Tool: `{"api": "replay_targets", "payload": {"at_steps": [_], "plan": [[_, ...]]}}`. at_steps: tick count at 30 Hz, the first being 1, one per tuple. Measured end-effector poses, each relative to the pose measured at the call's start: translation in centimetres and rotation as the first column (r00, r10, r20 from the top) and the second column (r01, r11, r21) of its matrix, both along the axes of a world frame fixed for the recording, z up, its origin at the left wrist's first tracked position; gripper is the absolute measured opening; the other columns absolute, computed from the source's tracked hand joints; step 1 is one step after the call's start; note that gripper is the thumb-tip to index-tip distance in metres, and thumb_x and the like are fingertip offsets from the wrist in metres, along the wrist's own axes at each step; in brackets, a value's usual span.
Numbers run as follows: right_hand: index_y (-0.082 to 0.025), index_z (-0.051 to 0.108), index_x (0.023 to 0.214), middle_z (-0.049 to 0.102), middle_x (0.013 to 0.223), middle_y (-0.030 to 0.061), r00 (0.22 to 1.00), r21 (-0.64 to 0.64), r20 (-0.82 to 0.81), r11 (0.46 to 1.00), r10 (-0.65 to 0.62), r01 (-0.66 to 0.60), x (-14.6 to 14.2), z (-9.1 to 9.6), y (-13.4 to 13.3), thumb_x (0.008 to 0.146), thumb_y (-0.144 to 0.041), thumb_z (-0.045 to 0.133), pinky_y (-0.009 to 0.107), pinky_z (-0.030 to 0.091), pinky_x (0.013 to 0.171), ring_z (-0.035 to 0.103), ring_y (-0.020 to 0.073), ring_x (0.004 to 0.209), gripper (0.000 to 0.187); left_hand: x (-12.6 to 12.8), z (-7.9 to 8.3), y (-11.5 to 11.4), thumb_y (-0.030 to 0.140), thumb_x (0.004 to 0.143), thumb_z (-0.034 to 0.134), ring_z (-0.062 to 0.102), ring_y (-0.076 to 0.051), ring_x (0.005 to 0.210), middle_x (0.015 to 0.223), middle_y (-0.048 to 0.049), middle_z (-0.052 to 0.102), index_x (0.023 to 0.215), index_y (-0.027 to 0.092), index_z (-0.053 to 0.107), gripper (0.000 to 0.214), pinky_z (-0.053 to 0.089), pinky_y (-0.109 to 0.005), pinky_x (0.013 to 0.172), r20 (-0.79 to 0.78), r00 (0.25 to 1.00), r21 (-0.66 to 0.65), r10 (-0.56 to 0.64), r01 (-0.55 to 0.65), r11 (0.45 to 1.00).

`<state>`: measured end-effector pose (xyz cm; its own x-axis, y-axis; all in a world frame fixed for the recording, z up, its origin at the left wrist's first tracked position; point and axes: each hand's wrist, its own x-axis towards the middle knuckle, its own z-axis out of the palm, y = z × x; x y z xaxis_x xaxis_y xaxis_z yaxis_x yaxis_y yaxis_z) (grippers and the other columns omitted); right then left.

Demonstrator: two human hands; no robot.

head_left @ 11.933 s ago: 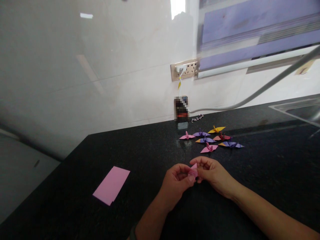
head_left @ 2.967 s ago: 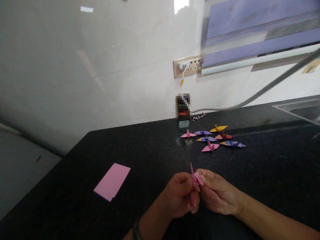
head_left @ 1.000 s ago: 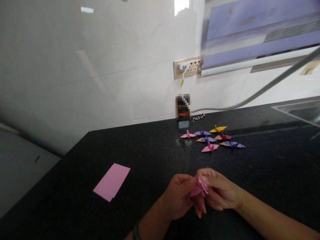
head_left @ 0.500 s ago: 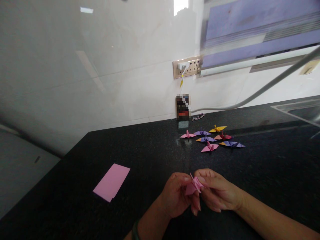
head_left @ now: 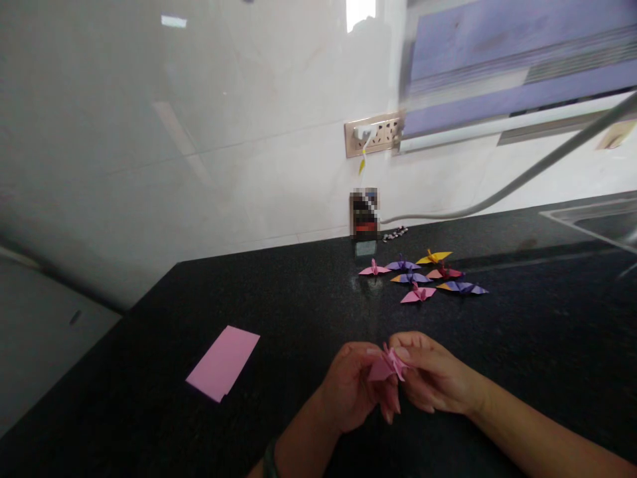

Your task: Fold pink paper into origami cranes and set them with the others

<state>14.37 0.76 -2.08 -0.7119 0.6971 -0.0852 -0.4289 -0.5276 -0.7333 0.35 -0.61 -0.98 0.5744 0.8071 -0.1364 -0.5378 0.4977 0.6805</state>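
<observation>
A pink origami crane (head_left: 384,368) is held between my two hands above the dark countertop, its wings spread apart. My left hand (head_left: 354,385) pinches its left side, thumb on top and fingers curled underneath. On the other side, my right hand (head_left: 432,372) grips the crane near its upright point with thumb and fingers. Parts of the paper are hidden by the fingers. Beyond my hands stands a group of finished paper cranes, among them a pink crane (head_left: 418,293), a yellow crane (head_left: 434,256) and a purple crane (head_left: 462,287).
Pink paper sheets (head_left: 223,364) lie on the black countertop (head_left: 293,312) to the left. By the wall are a pixelated dark object (head_left: 365,214) and a beaded string (head_left: 395,234). A grey hose (head_left: 497,194) runs to the right, under a wall socket (head_left: 373,135). A sink edge (head_left: 587,232) shows at right.
My right hand has shifted slightly up on the crane, and the held crane has turned a little, showing its wings more spread. Both hands keep hold of it.
</observation>
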Motion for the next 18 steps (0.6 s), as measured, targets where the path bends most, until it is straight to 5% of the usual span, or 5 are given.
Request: {"api": "replay_targets", "payload": {"at_steps": [7,18], "plan": [[-0.013,0.047,0.063,0.051,0.04,-0.0043,0.983,0.141,0.158,0.988,-0.091,0.069,0.6,0.4,0.6,0.078,-0.027,0.05,0.011,0.019,0.025,0.028,0.0005,0.021,0.02,-0.8,0.8,0.6,0.026,0.065,0.057,0.051,-0.009,0.041,0.051,-0.0027,0.058,0.064,0.011,0.055,0.015,0.041,-0.019,0.038,-0.294,0.95,0.095,0.105,-0.08,0.992],[-0.012,0.049,0.063,0.054,0.042,-0.0027,0.962,0.181,0.26,0.983,-0.079,0.032,0.7,1.0,0.7,0.076,-0.026,0.051,0.011,0.013,0.023,0.03,0.0001,0.022,0.019,-1.1,0.3,0.8,0.022,0.067,0.054,0.051,-0.009,0.042,0.056,-0.0042,0.058,0.068,0.009,0.059,0.015,0.04,-0.021,0.043,-0.4,0.913,0.149,0.083,-0.025,0.989]]}}
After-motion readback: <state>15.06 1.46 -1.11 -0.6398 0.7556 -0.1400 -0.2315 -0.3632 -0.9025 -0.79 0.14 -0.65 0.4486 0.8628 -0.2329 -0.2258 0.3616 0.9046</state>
